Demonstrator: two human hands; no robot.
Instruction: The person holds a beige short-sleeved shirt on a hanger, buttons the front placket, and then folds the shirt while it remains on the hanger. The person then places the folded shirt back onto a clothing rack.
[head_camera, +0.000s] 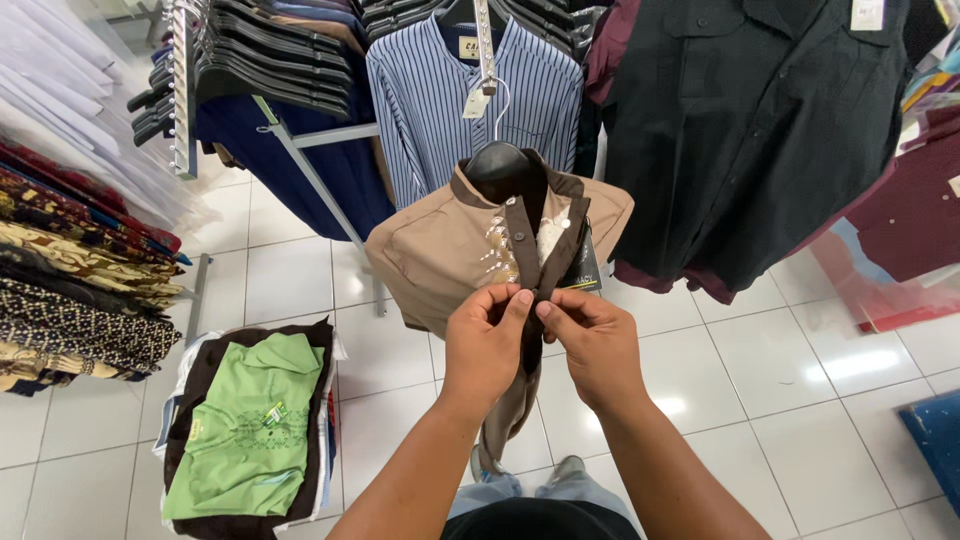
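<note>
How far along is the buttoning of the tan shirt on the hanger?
Done: the tan shirt hangs on a black hanger, and a button shows near the collar, though whether it is fastened is unclear. In hand: the left hand and right hand pinch the dark placket about mid-chest. Left: the placket below the hands is hidden, so its state cannot be told.

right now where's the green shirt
In the head view the green shirt lies lower left, on top of a pile of folded clothes on the white tiled floor, left of the left hand.
</note>
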